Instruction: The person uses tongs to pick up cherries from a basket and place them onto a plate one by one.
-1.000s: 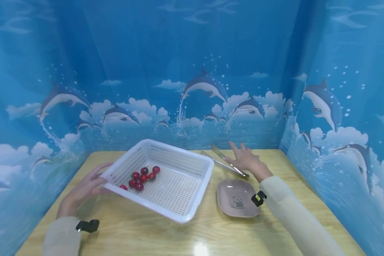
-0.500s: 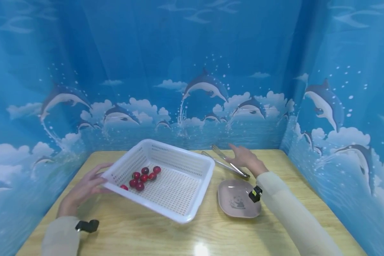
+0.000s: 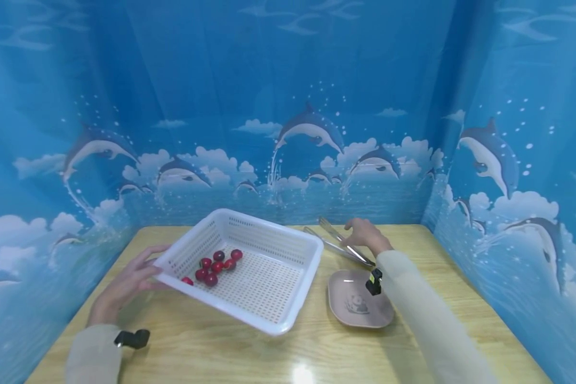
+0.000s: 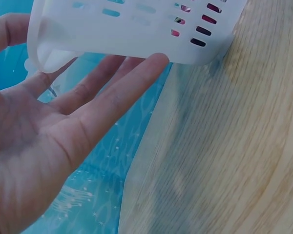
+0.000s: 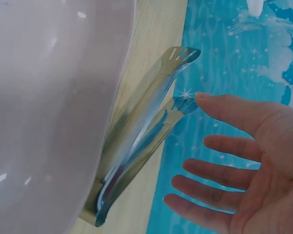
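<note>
My left hand holds a white perforated plastic basket by its left end. In the left wrist view the thumb lies at the basket's rim and the fingers extend beneath. The basket tilts, and several dark red cherries lie inside on its left side. My right hand hovers over metal serving tongs with spread jaws and slotted tips. In the right wrist view its fingers are spread and apart from the tongs, with nothing held.
A pinkish square plate with a panda print stands in front of the tongs, partly under the right forearm. The wooden table is enclosed at the back and sides by a blue dolphin-print curtain.
My right hand has shifted slightly left and down toward the tongs, its fingers less raised than before. The left hand and the basket hold nearly the same position.
</note>
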The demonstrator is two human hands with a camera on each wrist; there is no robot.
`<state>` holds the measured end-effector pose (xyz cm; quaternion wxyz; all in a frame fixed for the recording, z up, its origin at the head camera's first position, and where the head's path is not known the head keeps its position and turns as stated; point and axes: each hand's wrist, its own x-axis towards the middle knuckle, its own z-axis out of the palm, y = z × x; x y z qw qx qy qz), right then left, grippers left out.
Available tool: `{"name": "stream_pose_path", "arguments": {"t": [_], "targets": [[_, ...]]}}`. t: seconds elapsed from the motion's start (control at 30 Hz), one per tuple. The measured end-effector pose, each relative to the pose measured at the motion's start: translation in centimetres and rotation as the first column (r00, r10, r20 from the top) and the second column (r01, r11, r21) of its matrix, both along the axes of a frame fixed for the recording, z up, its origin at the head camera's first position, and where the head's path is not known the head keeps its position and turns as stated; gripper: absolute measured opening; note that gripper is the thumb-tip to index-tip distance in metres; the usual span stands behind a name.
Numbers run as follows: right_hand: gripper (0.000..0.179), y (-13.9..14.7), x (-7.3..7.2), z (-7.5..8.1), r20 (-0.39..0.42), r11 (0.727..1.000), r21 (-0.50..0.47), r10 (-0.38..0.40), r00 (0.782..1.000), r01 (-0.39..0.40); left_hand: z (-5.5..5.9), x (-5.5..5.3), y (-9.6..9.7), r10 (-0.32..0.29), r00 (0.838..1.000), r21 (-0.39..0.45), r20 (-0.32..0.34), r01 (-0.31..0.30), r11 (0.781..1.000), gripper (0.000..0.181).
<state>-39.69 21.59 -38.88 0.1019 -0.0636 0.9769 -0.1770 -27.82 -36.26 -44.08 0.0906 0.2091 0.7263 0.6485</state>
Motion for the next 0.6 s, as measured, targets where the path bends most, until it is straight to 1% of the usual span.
{"name": "stream_pose_path", "arguments": {"t": [0.17,0.4,0.6], "targets": [[0.066,-0.1,-0.8,-0.5,0.038,0.999,-0.009,-0.031,0.999,0.032,-0.1,0.0,0.0,-0.004,1.000,0.003,0.013,0.004,1.000,0.054],[0.067,-0.4,-1.5,-1.1,0.107,0.997,-0.003,-0.080,0.991,0.081,0.0,0.0,0.1,-0.002,1.000,0.005,0.024,0.002,1.000,0.054],[0.058,-0.5,-1.9,-1.8,0.146,0.991,0.014,-0.132,0.980,0.132,0.0,-0.1,0.0,-0.035,0.999,0.038,0.023,0.034,0.999,0.052]]}}
